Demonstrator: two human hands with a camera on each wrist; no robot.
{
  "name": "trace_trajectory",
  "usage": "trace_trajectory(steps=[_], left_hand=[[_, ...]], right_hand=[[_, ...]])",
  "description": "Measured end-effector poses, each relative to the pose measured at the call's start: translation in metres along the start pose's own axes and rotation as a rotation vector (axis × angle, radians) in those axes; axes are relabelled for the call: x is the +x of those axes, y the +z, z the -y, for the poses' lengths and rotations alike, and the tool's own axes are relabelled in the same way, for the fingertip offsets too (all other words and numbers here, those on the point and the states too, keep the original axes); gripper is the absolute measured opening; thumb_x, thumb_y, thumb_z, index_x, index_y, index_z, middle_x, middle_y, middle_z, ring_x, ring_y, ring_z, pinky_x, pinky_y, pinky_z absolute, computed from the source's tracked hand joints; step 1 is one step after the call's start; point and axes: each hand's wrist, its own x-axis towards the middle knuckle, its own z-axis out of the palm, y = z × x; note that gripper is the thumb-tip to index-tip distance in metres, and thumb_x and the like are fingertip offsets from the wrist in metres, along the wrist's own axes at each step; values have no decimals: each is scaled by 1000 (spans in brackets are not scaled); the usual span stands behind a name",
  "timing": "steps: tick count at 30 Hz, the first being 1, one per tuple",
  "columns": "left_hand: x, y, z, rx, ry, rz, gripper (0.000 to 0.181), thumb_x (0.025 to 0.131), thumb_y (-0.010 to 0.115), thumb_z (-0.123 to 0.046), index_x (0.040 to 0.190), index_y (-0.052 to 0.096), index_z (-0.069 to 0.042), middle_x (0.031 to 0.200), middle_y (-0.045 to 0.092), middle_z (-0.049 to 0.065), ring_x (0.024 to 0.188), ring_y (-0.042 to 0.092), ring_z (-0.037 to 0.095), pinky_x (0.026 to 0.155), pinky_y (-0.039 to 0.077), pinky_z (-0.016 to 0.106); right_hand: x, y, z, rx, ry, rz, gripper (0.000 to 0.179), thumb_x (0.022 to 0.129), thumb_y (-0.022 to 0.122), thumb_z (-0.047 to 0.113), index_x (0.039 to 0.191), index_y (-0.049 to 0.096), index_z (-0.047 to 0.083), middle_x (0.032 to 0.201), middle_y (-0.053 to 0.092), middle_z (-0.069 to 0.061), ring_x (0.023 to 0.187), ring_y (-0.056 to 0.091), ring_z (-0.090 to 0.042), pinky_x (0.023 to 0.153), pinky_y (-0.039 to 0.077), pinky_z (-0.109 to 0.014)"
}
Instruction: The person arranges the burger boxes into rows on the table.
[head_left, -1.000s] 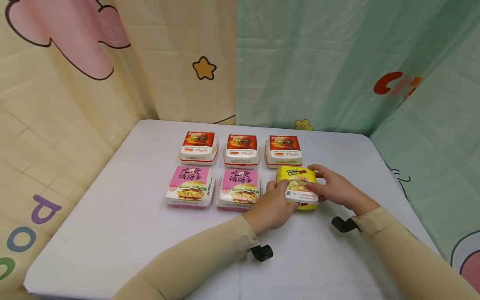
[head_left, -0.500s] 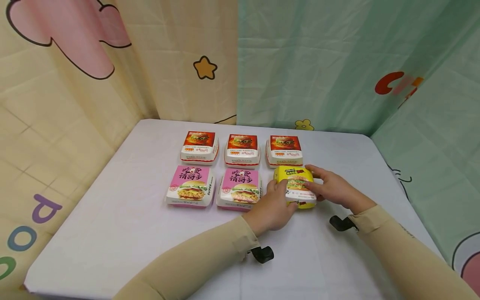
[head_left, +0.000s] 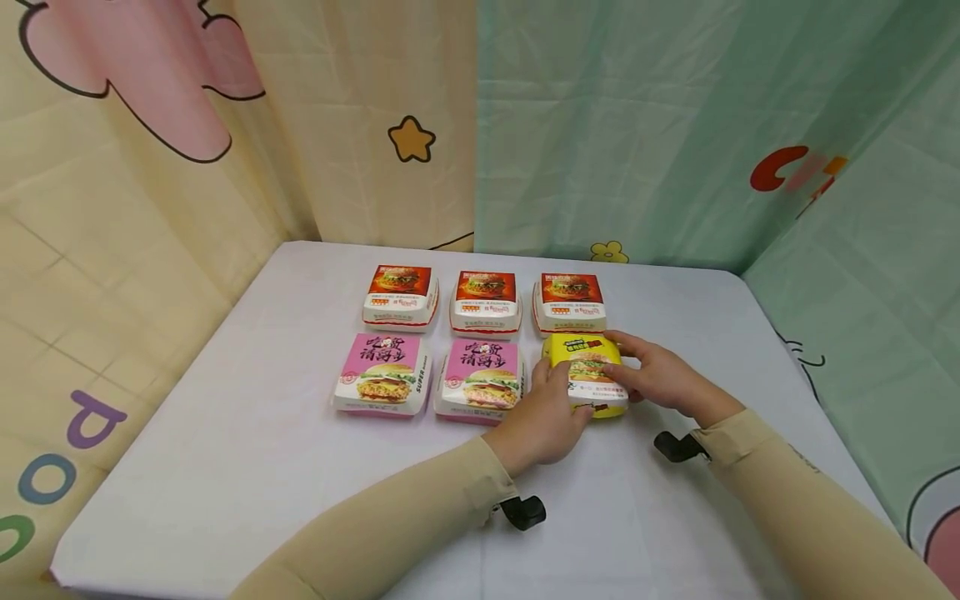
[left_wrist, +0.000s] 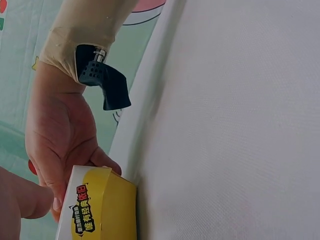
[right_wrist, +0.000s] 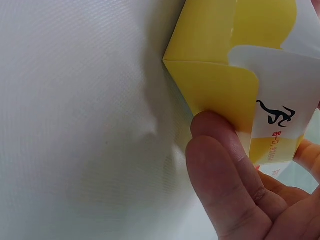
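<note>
A yellow-and-white burger box is at the right end of the front row in the head view. My left hand grips its left and front sides, and my right hand grips its right side, thumb over the lid. Two right-hand fingers press against the yellow box wall in the right wrist view. The left wrist view shows the box's printed side, with my right hand across from it and my left thumb close by. Whether the box's bottom fully touches the table cannot be told.
Two pink burger boxes stand to the left in the same row. Behind are three red-and-white burger boxes in a line. All stand on a white-covered table, with printed curtains around its back and sides.
The yellow burger box has slid slightly left, closer to the nearest pink box and under the rightmost red-and-white one. My right hand has moved left with it; my left hand has hardly moved.
</note>
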Motion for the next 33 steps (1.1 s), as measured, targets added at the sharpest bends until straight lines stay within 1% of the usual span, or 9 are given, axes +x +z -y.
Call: trace_trajectory(steps=[5, 9, 12, 16, 18, 21, 25, 30, 33], left_hand=[[3, 1, -1, -31, -7, 11, 80, 106, 57, -46, 169, 18, -15, 176, 10, 11, 130, 58, 27, 114, 50, 47], [4, 0, -2, -60, -28, 20, 80, 108, 55, -43, 171, 12, -18, 177, 4, 10, 131, 58, 28, 114, 50, 46], [6, 1, -2, -73, -37, 16, 78, 109, 53, -41, 171, 11, -19, 178, 2, 10, 136, 57, 29, 116, 49, 46], [8, 2, -2, -58, -31, 2, 74, 110, 50, -39, 170, 14, -16, 177, 4, 12, 135, 59, 29, 116, 49, 45], [8, 3, -2, -51, -32, -4, 73, 110, 50, -39, 170, 15, -15, 177, 6, 13, 130, 62, 28, 113, 51, 44], [9, 3, -2, -37, -33, -8, 71, 111, 49, -37, 170, 16, -15, 176, 9, 13, 118, 67, 26, 105, 57, 41], [11, 4, -2, -35, -31, -15, 70, 111, 48, -34, 170, 15, -16, 175, 11, 14, 108, 68, 24, 96, 60, 36], [12, 4, -3, -39, -29, -30, 69, 111, 48, -30, 170, 15, -16, 174, 14, 15, 115, 66, 24, 99, 58, 36], [12, 4, -2, -24, -26, -36, 69, 111, 48, -30, 170, 16, -15, 173, 15, 16, 117, 66, 25, 100, 58, 36]], right_hand=[[2, 0, -1, -7, 2, 2, 81, 104, 65, 43, 169, 24, 17, 165, 34, -28, 93, 65, -22, 77, 61, -32], [3, 0, 0, -16, -4, 3, 81, 103, 65, 43, 169, 25, 17, 165, 34, -28, 94, 66, -22, 77, 62, -33], [3, 0, 1, -28, -5, 0, 81, 103, 65, 44, 169, 25, 18, 165, 35, -27, 95, 65, -23, 78, 62, -33], [4, 0, 1, -38, -5, -4, 81, 103, 65, 44, 169, 25, 18, 166, 35, -26, 97, 64, -24, 78, 61, -33], [4, 0, 1, -39, -8, -2, 81, 103, 65, 43, 169, 25, 18, 166, 35, -26, 98, 63, -24, 79, 61, -34], [3, -1, 1, -44, -11, 0, 81, 103, 65, 43, 169, 25, 18, 166, 35, -26, 98, 63, -24, 79, 61, -34], [4, -1, 1, -52, -1, 1, 82, 102, 66, 43, 169, 25, 19, 166, 35, -26, 100, 63, -25, 79, 61, -33], [4, -2, 1, -51, 7, 2, 81, 103, 66, 43, 169, 25, 20, 167, 35, -24, 101, 63, -26, 79, 61, -32], [4, -2, 1, -53, 1, 5, 81, 103, 66, 43, 169, 25, 19, 166, 35, -25, 100, 63, -26, 78, 60, -32]])
